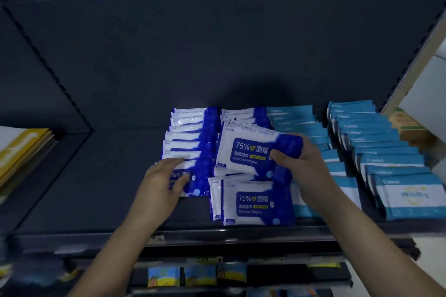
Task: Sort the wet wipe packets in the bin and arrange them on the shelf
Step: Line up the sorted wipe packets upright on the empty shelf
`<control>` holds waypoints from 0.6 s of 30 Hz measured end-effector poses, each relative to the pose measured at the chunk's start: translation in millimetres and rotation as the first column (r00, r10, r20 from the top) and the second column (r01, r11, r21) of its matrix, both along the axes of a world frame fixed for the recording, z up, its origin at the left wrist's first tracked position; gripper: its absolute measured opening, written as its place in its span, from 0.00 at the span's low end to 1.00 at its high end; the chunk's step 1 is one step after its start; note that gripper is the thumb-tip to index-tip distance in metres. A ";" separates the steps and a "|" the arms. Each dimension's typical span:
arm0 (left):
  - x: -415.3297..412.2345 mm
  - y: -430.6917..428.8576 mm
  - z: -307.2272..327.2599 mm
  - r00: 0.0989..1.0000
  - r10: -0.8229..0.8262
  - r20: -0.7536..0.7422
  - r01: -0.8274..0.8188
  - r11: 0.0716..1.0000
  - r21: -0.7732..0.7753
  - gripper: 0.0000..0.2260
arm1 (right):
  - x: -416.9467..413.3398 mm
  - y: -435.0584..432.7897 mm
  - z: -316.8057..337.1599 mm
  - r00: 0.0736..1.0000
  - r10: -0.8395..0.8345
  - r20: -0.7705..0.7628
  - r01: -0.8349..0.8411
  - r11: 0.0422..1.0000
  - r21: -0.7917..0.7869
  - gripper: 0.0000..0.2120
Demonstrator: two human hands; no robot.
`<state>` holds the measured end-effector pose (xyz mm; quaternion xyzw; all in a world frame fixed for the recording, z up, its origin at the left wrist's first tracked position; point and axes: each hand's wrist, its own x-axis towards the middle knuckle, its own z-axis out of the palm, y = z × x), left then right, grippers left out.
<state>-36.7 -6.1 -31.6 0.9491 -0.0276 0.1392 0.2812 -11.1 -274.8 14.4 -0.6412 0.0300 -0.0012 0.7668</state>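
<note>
risk sits mostly with the grip: the right hand (296,161) pinches the held alcohol wipes packet (248,152) by its dark blue end only, thumb on the printed face and fingers curled behind, so the white end hangs free. if that end sags on the way down, it could catch the packets leaning in the middle row (253,205) and knock them askew; the slick film could also slip out of the pinch. the left hand (164,183) lies with fingers fairly straight on the front packet of the left row (190,132), seemingly steadying it; lifting off early may let that row slide toward the front edge of the shelf (120,164). the held packet hovers over the middle row, just left of the light blue packets (301,123). its long axis runs roughly along the front edge, slightly tilted, dark blue end to the right, printed face up toward the person.
</note>
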 end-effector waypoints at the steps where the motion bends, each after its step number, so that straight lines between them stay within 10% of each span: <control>1: -2.5 10.8 -0.2 0.999 0.036 -0.003 -0.036 0.999 -0.010 0.17 | -3.6 12.8 -1.1 0.999 0.039 -0.006 -0.040 0.999 -0.026 0.13; 11: -24.3 75.8 -3.9 0.978 0.139 -0.159 -0.183 0.931 -0.316 0.15 | -20.7 129.8 -38.3 0.957 0.282 -0.070 -0.286 0.869 -0.404 0.14; 18: -35.1 70.9 2.8 0.927 -0.224 -0.300 0.073 0.894 -0.442 0.28 | -21.9 145.1 -37.9 0.967 0.253 0.034 -0.146 0.658 -0.739 0.43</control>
